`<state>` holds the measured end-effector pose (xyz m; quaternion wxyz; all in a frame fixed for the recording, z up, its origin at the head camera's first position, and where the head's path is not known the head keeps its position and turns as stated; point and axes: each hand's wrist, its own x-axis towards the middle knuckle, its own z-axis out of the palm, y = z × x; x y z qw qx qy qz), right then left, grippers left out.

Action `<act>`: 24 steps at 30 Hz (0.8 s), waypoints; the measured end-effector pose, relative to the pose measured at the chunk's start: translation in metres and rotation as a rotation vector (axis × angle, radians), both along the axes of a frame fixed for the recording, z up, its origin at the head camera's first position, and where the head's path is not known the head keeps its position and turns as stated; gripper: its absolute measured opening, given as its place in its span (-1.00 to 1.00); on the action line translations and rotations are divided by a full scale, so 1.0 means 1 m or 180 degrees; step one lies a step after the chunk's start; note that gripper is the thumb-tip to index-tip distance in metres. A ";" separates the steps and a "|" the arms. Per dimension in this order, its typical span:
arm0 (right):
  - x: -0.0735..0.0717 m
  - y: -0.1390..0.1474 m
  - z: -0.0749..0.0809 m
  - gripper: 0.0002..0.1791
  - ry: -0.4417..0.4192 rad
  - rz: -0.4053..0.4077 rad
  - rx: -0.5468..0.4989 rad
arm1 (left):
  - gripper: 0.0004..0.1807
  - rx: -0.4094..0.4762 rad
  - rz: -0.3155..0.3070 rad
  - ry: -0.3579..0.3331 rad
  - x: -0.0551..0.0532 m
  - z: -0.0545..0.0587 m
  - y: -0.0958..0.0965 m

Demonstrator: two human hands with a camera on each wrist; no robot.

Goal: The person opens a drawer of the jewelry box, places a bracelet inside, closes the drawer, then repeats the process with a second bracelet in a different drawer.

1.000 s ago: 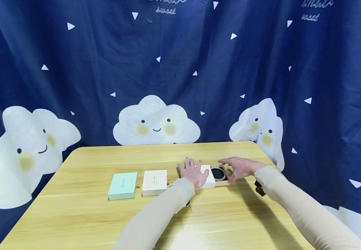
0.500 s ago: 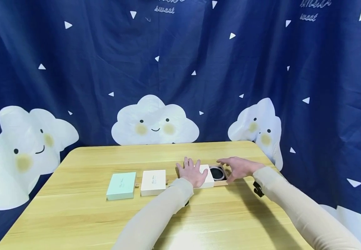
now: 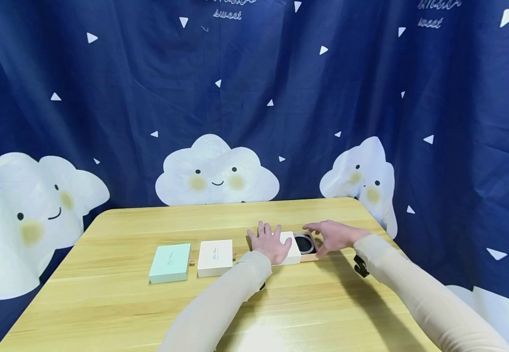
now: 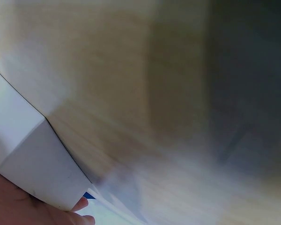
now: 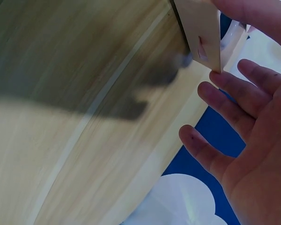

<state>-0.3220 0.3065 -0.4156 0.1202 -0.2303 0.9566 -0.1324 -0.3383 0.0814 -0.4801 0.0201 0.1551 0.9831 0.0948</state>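
A white slide-out box (image 3: 290, 254) lies right of the table's middle. Its drawer (image 3: 310, 256) sticks partly out to the right, and a ring-shaped bangle (image 3: 311, 250) sits on the dark lining. My left hand (image 3: 269, 247) rests on the box's left part with spread fingers, hiding that end. At the drawer's outer end my right hand (image 3: 332, 236) holds it between thumb and fingers, one at each corner. The right wrist view shows the drawer's end panel (image 5: 196, 28) between thumb and a fingertip. In the left wrist view the box's side (image 4: 42, 159) meets the hand.
A second white box (image 3: 215, 258) with a small tab lies left of the hands. Beside it is a mint-green box (image 3: 170, 264), also tabbed. All lie on a wooden table (image 3: 104, 303). A blue cloud-print curtain (image 3: 254, 73) hangs behind the table.
The drawer appears to have slid slightly into the box with my right hand on it. My left hand keeps its place on the box. The whole view has drifted a little.
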 end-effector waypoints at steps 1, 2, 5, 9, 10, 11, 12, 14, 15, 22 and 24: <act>0.000 -0.001 0.000 0.07 -0.0001 0.0004 -0.0012 | -0.21 0.0010 -0.0001 0.0000 0.000 0.000 0.000; 0.000 -0.002 -0.001 0.07 -0.0011 -0.0001 -0.0019 | -0.22 0.0018 0.0000 0.0003 0.001 0.000 0.000; 0.000 -0.004 -0.002 0.07 -0.0045 -0.0012 -0.0040 | -0.22 0.0018 0.0000 0.0010 0.001 0.000 -0.001; 0.000 -0.007 -0.003 0.07 -0.0065 -0.0048 -0.0029 | -0.22 -0.0005 -0.0006 0.0019 0.001 0.000 0.000; -0.001 -0.007 -0.004 0.07 -0.0057 -0.0047 -0.0026 | -0.22 -0.0006 -0.0004 0.0023 0.001 0.000 0.000; -0.001 -0.008 -0.004 0.07 -0.0044 -0.0033 -0.0027 | -0.23 -0.0014 -0.0001 0.0026 0.001 0.000 0.000; -0.001 -0.008 -0.005 0.07 -0.0034 -0.0024 -0.0014 | -0.23 -0.0013 0.0003 0.0026 0.001 0.000 0.000; -0.002 -0.009 -0.005 0.07 -0.0017 -0.0008 -0.0012 | -0.23 -0.0018 0.0009 0.0023 0.002 0.001 0.000; -0.002 -0.009 -0.005 0.07 -0.0008 0.0005 -0.0020 | -0.23 -0.0008 0.0010 0.0016 0.002 0.001 0.000; -0.003 -0.012 -0.004 0.05 -0.0012 0.0028 -0.0085 | -0.23 -0.0006 -0.0021 -0.0030 0.003 0.007 -0.001; -0.004 -0.013 -0.005 0.05 -0.0004 0.0051 -0.0090 | -0.23 -0.0035 -0.0029 -0.0040 0.002 0.007 -0.001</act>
